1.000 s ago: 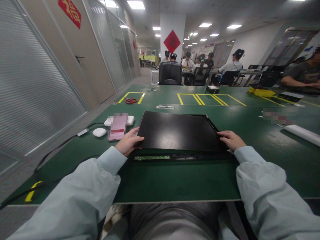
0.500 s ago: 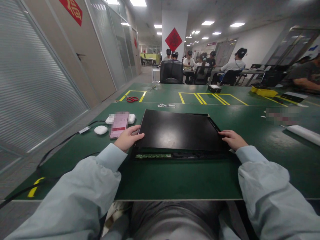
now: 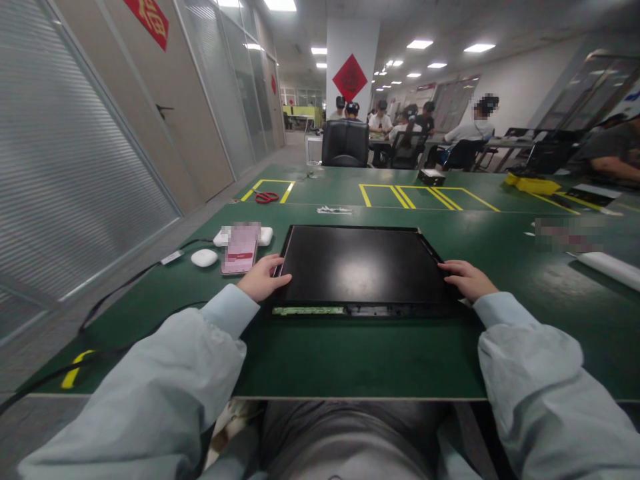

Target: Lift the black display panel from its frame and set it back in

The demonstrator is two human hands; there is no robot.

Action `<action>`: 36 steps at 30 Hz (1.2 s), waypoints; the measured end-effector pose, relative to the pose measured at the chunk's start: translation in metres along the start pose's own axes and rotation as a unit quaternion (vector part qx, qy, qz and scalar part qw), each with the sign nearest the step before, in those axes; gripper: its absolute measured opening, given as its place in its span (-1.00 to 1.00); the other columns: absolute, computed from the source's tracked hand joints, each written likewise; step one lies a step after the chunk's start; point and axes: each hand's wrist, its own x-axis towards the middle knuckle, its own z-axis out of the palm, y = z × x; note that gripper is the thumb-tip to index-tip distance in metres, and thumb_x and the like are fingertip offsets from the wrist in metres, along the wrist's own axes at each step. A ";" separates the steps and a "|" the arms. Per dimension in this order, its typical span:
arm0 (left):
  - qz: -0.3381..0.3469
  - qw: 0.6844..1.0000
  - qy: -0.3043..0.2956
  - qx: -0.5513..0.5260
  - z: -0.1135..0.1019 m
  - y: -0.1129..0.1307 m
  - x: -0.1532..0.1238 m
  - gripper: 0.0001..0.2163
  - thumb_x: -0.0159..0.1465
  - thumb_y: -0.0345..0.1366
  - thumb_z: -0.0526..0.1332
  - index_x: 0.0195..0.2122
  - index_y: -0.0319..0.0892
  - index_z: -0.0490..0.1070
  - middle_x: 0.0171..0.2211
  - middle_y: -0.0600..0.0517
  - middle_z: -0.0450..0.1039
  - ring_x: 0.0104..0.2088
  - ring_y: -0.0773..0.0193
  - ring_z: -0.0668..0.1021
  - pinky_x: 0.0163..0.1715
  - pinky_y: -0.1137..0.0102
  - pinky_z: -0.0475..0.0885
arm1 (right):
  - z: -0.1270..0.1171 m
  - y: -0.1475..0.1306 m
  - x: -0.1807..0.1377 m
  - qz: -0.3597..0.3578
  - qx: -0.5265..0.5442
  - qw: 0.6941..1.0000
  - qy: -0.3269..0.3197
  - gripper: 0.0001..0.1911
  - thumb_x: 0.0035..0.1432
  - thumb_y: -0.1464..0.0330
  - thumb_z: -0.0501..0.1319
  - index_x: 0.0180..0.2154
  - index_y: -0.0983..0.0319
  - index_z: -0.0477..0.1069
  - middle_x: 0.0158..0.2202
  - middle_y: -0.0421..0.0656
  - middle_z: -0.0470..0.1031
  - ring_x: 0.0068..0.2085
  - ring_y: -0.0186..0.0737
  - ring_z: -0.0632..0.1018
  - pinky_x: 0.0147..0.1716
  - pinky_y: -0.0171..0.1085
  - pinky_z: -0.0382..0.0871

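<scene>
A flat, glossy black rectangular panel (image 3: 367, 263) lies face up in a shallow black rectangular frame (image 3: 400, 311) on the green-topped bench (image 3: 360, 363), directly in front of the person. Along the near side of the frame, just below the panel's near edge, a narrow green circuit strip (image 3: 309, 311) shows on the left half. The left hand (image 3: 264, 277) is at the panel's left edge, thumb over the top and fingers along the outer side, its grip grasping that edge. The right hand (image 3: 469, 280) has its fingertips on the right edge of the frame; whether that grip is clenched on it or merely resting there, I cannot tell. Just beside the left hand lies a pink-screened phone (image 3: 241, 250), propped against a white oblong block (image 3: 267, 236), with a smooth white oval object (image 3: 204, 258) to the left of both. Beyond the panel are a pair of red-handled scissors (image 3: 267, 197), rectangles of yellow tape (image 3: 429, 187) and a small black box with a pale top (image 3: 431, 177). A white cylindrical roll (image 3: 607, 268) lies well apart, to the right.
</scene>
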 end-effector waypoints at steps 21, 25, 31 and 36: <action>0.072 0.988 -0.011 0.135 -0.003 0.000 -0.004 -0.40 0.15 -0.19 0.35 0.25 -0.15 0.49 0.33 -0.22 0.40 0.38 -0.18 0.41 0.39 -0.02 0.30 | 0.003 0.001 -0.001 -0.001 -0.003 1.000 0.021 -0.72 -0.16 0.34 0.29 -0.32 0.06 0.67 -0.08 -0.08 0.67 0.09 0.11 0.64 0.24 0.08 0.45; 0.053 0.993 0.016 0.108 -0.006 0.006 -0.004 -0.45 0.10 -0.29 0.36 0.18 -0.14 0.55 0.25 -0.19 0.53 0.32 -0.20 0.48 0.39 -0.02 0.29 | 0.004 -0.001 0.001 -0.015 -0.036 0.999 0.010 -0.73 -0.13 0.34 0.30 -0.31 0.07 0.68 -0.06 -0.06 0.67 0.15 0.17 0.61 0.30 0.13 0.40; 0.065 0.979 0.007 0.191 -0.008 0.012 -0.006 -0.63 0.08 -0.32 0.33 -0.06 -0.11 0.68 0.24 -0.16 0.57 0.35 -0.22 0.47 0.45 0.04 0.21 | 0.004 0.002 0.004 -0.010 -0.043 0.999 -0.001 -0.67 -0.16 0.42 0.24 -0.32 0.09 0.69 -0.02 -0.05 0.66 0.19 0.17 0.59 0.36 0.12 0.34; 0.089 0.967 -0.002 0.238 -0.005 0.011 -0.007 -0.60 0.12 -0.31 0.29 0.00 -0.10 0.68 0.23 -0.15 0.58 0.35 -0.24 0.47 0.43 0.02 0.24 | 0.003 0.008 0.004 0.003 -0.013 1.000 -0.001 -0.66 -0.18 0.44 0.24 -0.33 0.08 0.68 -0.01 -0.05 0.65 0.20 0.17 0.58 0.38 0.15 0.30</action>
